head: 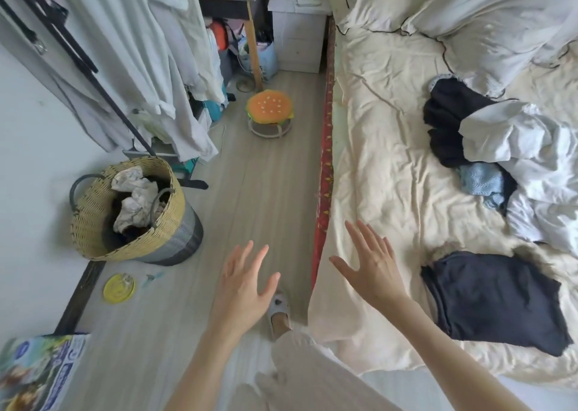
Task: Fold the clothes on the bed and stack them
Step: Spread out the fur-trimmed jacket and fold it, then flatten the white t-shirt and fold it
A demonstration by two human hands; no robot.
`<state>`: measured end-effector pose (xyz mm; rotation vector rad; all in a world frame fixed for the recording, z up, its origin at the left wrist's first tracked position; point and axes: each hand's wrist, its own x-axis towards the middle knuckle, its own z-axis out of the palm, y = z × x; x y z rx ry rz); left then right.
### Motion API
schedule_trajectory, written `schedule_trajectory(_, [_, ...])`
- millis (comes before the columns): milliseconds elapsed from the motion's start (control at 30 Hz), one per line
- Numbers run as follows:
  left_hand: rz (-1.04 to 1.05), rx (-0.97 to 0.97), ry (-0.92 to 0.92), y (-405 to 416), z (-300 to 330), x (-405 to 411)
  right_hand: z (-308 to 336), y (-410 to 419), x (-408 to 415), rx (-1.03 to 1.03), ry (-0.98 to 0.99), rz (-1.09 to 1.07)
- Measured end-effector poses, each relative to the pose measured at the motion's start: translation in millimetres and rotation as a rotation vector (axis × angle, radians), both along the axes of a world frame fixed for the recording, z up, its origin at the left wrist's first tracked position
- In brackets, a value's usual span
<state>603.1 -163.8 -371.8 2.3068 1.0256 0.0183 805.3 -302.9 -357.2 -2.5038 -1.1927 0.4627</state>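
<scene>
Both hands empty, fingers spread, left hand (247, 282) over the floor, right hand (372, 270) above the bed's (384, 166) near edge, while the soft, light, floppy clothes pile (488, 147) lies far right, probably best pinched at hems or shoulders.

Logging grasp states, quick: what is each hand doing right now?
Left hand: open, fingers spread, holding nothing.
Right hand: open, fingers spread, holding nothing.
</scene>
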Motion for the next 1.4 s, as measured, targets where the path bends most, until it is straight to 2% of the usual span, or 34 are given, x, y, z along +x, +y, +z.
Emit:
schedule_trajectory(233, [-0.183, 0.097, 0.077, 123, 4, 71, -12, 105, 55, 0.022, 0.041, -0.120])
schedule_trajectory(367, [-0.282, 0.142, 0.054, 195, 22, 134, -3, 155, 97, 0.070, 0.064, -0.222])
schedule_trajectory(633, [-0.362, 0.083, 0.089, 290, 12, 264, 2, 196, 176, 0.040, 0.055, -0.470])
schedule_trajectory(867, [-0.611, 0.119, 0.047, 373, 2, 412, -8, 241, 268, 0.007, 0.003, -0.720])
schedule_trajectory(1100, [-1.003, 0.183, 0.102, 419, 5, 581, -4, 282, 360, -0.021, -0.005, -1.005])
schedule_trajectory(1267, [-1.233, 0.211, 0.148, 402, 3, 691, -5, 273, 419, -0.048, -0.010, -1.187])
schedule_trajectory(1400, [-1.321, 0.197, 0.177, 366, -18, 753, -26, 246, 470, -0.159, -0.013, -1.160])
